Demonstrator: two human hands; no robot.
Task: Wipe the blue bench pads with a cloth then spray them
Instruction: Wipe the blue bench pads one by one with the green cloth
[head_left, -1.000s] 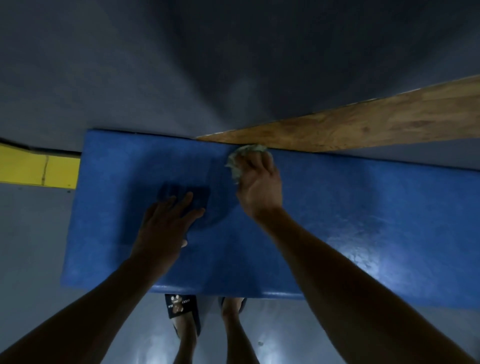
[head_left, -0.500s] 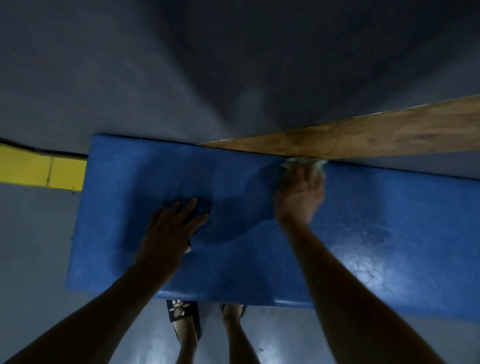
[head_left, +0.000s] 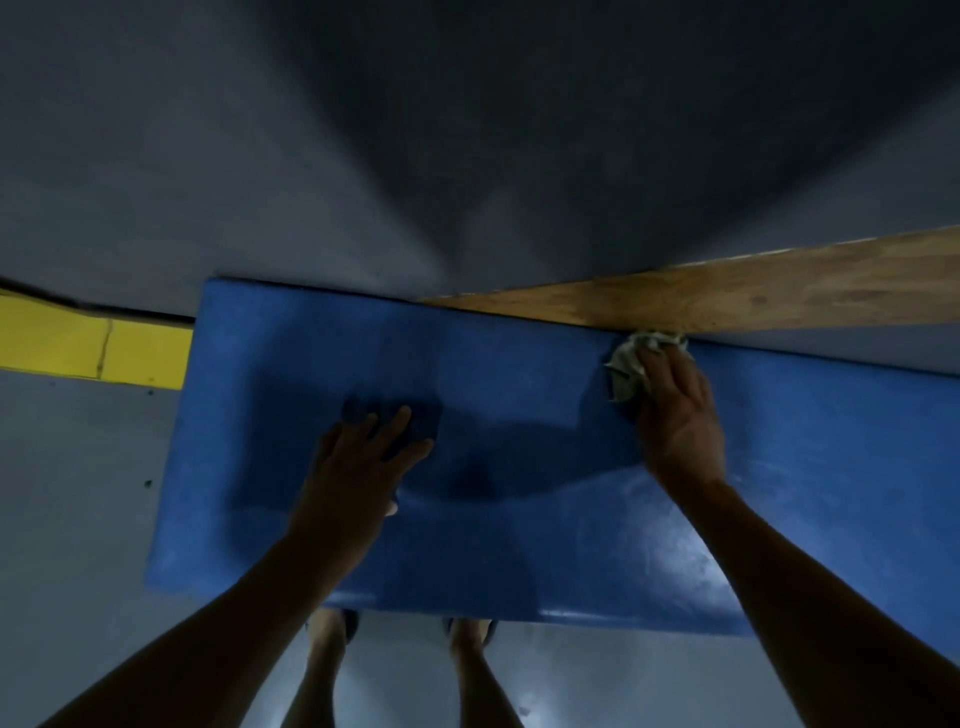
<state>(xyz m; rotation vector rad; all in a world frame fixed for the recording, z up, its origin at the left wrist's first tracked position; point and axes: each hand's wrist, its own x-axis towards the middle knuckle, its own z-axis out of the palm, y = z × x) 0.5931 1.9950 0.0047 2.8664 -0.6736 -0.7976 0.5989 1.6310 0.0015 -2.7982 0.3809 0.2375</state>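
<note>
Seen from above in dim light, a long blue bench pad (head_left: 519, 519) runs across the view, with a wooden board (head_left: 779, 296) along its far right edge and a yellow strip (head_left: 93, 348) at its far left end. The left hand (head_left: 358, 467) rests flat on the middle of the pad, fingers straight and slightly spread, holding nothing. The right hand (head_left: 675, 415) presses a crumpled pale cloth (head_left: 631, 364) against the pad's far edge, just beside the board, its fingers curved over the cloth; the person's bare legs (head_left: 467, 675) show beneath the pad's near edge.
</note>
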